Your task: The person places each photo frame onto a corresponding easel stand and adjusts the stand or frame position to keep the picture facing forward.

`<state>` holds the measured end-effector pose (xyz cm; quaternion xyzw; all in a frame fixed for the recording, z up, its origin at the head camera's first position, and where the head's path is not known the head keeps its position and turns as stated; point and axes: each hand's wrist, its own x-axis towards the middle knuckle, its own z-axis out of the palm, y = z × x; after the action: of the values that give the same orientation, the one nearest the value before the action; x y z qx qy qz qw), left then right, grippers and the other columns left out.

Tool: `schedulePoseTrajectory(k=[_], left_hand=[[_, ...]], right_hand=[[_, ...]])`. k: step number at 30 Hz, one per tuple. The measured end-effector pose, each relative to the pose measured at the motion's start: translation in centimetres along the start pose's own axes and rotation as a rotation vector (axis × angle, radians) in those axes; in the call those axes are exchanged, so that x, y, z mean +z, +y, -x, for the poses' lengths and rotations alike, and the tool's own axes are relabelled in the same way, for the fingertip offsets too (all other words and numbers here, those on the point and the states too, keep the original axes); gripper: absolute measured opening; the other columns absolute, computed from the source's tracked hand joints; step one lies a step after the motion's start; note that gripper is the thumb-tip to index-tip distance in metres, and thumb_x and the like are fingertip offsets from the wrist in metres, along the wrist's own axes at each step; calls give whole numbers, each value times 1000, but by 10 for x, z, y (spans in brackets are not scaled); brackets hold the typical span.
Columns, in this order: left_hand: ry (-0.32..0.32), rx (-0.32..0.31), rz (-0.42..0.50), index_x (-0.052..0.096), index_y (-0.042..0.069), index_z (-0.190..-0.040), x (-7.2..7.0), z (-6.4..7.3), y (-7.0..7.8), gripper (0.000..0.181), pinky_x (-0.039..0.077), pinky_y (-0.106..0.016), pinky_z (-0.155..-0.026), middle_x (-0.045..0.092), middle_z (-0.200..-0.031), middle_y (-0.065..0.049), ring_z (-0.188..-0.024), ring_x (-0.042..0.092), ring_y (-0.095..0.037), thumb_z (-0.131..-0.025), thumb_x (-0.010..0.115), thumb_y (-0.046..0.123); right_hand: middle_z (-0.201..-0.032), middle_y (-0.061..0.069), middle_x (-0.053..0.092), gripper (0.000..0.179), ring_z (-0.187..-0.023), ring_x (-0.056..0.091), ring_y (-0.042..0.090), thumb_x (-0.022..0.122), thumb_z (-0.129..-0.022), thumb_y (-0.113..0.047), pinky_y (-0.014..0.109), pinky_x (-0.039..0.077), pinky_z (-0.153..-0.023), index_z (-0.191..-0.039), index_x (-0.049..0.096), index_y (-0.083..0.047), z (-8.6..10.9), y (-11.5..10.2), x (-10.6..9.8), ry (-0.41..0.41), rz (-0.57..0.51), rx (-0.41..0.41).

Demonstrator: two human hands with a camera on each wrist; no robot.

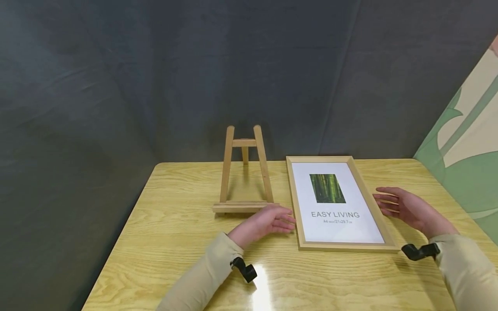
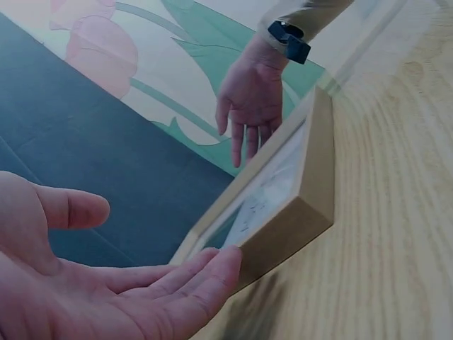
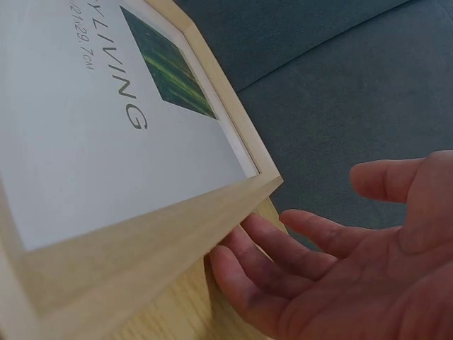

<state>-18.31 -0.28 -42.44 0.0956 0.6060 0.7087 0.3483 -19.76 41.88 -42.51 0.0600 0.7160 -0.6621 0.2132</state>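
A light wooden picture frame (image 1: 348, 246) lies flat on the table, its white insert printed with a green forest picture and "EASY LIVING". My left hand (image 1: 270, 221) is at the frame's left side, fingers extended toward its edge; in the left wrist view the fingertips (image 2: 225, 265) come right up to the frame's side, and whether they touch I cannot tell. On the other side, my right hand (image 1: 412, 209) has its fingers reaching to the right edge, thumb apart, as the right wrist view shows. Behind the left hand stands a small wooden easel (image 1: 243, 207) with nothing on it.
The wood-grain table (image 1: 167, 242) carries the easel and frame. A dark grey curtain (image 1: 194, 86) hangs behind and to the left. At the right is a panel (image 1: 467, 142) with a green and pink plant pattern.
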Motion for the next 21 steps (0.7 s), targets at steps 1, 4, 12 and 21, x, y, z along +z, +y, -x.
schedulePoseTrajectory(k=[1,4,12,21], left_hand=[[6,-3,2,47,-14,-123,1,-1,-1,39,49,-43,-92,56,-119,-32,-106,60,-41,-98,48,15],[22,-25,21,49,-16,-121,1,-2,-4,39,51,-43,-90,57,-118,-32,-103,61,-41,-97,48,16],[85,-67,130,49,-16,-118,5,-8,-16,40,52,-47,-87,55,-114,-30,-103,58,-48,-95,49,17],[152,-112,207,52,-12,-114,9,-14,-22,35,53,-49,-83,57,-95,-20,-89,63,-44,-93,50,16]], right_hand=[[-107,-12,63,36,-98,62,11,36,-104,-39,31,53,-84,-131,45,-15,0,0,0,2,0,1],[-106,-11,64,32,-97,62,11,37,-104,-38,30,53,-83,-126,49,-18,-1,2,0,9,-4,5],[-105,-10,62,31,-96,61,10,36,-105,-37,30,53,-82,-122,54,-18,-3,6,2,18,7,-2],[-101,-7,64,30,-92,61,10,38,-104,-32,29,53,-79,-109,63,-16,-2,6,5,34,-8,-5]])
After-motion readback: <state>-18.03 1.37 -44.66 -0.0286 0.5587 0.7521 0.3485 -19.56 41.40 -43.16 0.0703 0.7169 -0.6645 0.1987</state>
